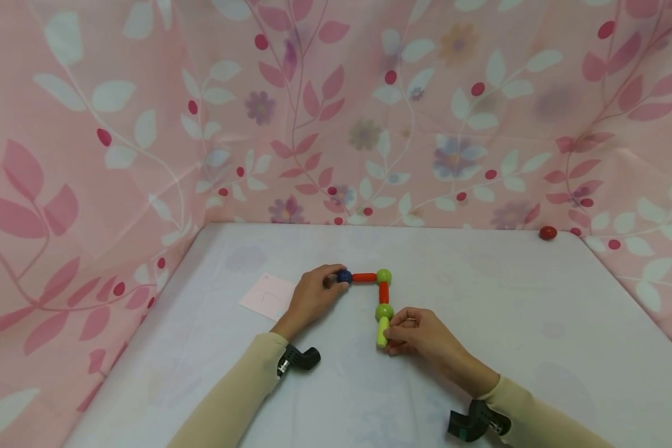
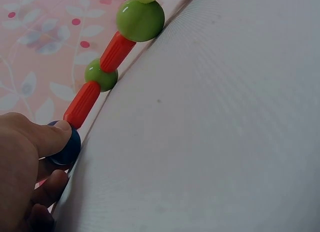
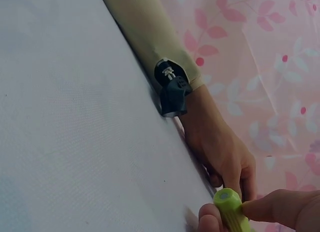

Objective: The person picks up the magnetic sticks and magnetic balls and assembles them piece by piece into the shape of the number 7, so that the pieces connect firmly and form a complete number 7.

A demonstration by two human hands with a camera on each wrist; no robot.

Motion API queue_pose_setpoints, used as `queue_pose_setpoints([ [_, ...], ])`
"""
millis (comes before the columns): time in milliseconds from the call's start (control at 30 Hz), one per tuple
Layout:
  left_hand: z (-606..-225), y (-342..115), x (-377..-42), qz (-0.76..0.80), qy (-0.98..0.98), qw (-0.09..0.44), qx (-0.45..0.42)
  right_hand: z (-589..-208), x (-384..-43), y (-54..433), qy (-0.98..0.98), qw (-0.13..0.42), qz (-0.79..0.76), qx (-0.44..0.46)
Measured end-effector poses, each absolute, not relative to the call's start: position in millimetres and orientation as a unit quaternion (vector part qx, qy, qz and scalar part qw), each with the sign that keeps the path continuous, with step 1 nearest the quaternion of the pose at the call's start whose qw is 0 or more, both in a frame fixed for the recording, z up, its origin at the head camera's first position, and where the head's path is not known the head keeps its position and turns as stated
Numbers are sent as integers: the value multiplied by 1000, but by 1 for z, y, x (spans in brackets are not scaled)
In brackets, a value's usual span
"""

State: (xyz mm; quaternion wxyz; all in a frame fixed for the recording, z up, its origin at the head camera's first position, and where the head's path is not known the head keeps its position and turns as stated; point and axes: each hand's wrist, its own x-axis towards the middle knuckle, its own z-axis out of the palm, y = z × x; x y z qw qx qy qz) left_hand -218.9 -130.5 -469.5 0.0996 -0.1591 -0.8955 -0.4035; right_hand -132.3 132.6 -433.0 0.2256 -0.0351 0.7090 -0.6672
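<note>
A chain of toy balls and rods lies on the white table, bent at a right angle. My left hand [image 1: 315, 292] pinches the dark blue ball [image 1: 344, 277] at its left end between thumb and fingers. From that ball a red rod [image 1: 364, 277] runs to a green ball [image 1: 384, 276] at the corner. A second red rod [image 1: 384, 293] leads toward me to another green ball [image 1: 384, 312]. My right hand [image 1: 422, 336] pinches a yellow-green rod [image 1: 382, 333], whose far end meets this near ball. In the right wrist view its free end shows a round grey inset.
A pink card [image 1: 267, 296] with a line drawn on it lies left of my left hand, partly covered by it. At the back right table edge sits a red ball [image 1: 547, 233]. A flowered pink curtain [image 1: 325, 112] surrounds the table [image 1: 481, 280].
</note>
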Motion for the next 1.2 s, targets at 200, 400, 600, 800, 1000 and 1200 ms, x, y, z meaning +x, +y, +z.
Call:
queue_pose_setpoints([
  [200, -470, -131, -218, -403, -897, 91, -158, -435, -131, 134, 711, 236, -661, -37],
  [400, -470, -130, -216, -401, -898, 85, -157, -436, -129, 133, 728, 223, -646, -60],
  [600, -470, -130, -217, -404, -897, 87, -158, -436, -129, 132, 748, 202, -626, -90],
  [800, -470, -130, -218, -405, -896, 87, -158, -435, -128, 131, 756, 193, -620, -84],
  [1000, -469, -131, -218, -405, -896, 91, -157, -436, -126, 128, 780, 163, -599, -86],
  [1200, -470, -131, -218, -405, -896, 90, -158, -436, -125, 128, 792, 150, -586, -82],
])
